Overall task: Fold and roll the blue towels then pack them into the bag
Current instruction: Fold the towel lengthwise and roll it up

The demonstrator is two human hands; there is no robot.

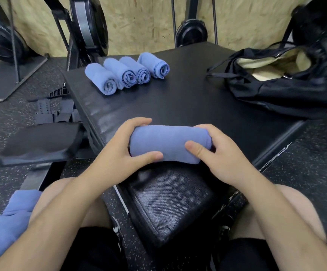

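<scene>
A rolled blue towel (170, 142) lies across the near edge of the black padded box (188, 106). My left hand (119, 153) grips its left end, fingers curled over the top and thumb along the front. My right hand (217, 151) grips the right end the same way. Several rolled blue towels (126, 72) lie side by side at the box's far left. An open black bag (287, 83) with a tan lining sits at the far right of the box. A heap of loose blue towels (8, 222) lies by my left knee.
A black mesh-covered pad (170, 202) sits between my knees below the box. Rowing-machine footrests and a seat (41, 141) stand to the left on the speckled rubber floor. Black flywheel machines (88, 26) line the plywood wall behind.
</scene>
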